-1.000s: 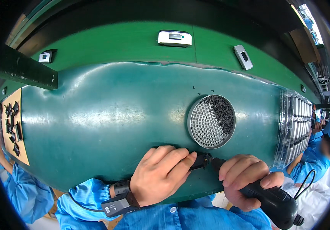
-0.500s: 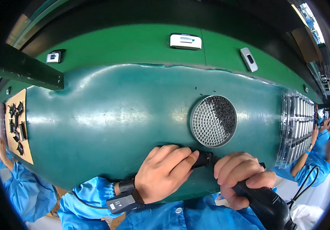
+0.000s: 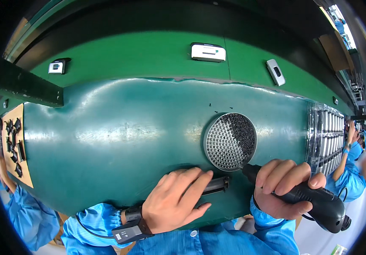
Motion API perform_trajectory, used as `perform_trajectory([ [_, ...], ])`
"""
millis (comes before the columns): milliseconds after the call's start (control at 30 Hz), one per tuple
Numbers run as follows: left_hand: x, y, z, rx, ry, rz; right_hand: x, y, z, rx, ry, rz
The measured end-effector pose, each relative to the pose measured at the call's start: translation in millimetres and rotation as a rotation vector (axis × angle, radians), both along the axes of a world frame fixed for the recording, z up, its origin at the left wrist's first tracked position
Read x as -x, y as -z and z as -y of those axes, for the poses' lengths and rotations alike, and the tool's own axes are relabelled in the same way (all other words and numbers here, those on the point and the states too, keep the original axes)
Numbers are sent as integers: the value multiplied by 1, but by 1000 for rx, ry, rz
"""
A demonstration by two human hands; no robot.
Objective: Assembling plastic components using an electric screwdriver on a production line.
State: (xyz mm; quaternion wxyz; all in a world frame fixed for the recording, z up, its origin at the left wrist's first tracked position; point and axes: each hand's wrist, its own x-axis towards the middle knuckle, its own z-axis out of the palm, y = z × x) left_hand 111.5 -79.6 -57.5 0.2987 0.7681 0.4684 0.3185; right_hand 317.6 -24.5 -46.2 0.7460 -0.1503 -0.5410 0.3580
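Observation:
My right hand (image 3: 283,187) is wrapped round a black electric screwdriver (image 3: 314,199). The driver points left, its tip at the near rim of a round metal dish (image 3: 225,142). That dish has a perforated plate inside, with small dark screws (image 3: 243,131) heaped over its right and upper side. My left hand (image 3: 174,199) lies over a long black plastic part (image 3: 217,185), fingers on its far side and thumb on the near side. The part's right end sticks out past my fingers; its left end is hidden under the hand.
A few loose screws (image 3: 217,111) lie beyond the dish. White-and-black devices (image 3: 208,52) stand along the green back ledge. Black parts (image 3: 15,144) lie on a tan board at left. Clear plastic trays (image 3: 325,136) are stacked at right, beside a co-worker in blue (image 3: 355,170).
The screwdriver has moved off the black part, up and right, its tip now at the dish's rim. My left hand has stayed at the part, its thumb now more spread.

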Motion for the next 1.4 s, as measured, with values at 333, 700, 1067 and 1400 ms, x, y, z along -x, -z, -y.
perform_trajectory([
  [333, 5, 16, -4, -54, 75, 43, 1, 10, -10, 52, -28, 70],
  [700, 10, 19, -2, -6, 34, 80, 12, 15, -11, 81, -51, 82],
  [1067, 22, 18, 8, -14, 55, 77, 23, 17, -1, 1, -43, 112],
  [1400, 27, 11, 16, -43, 48, 72, 29, 9, 6, 27, -38, 134],
])
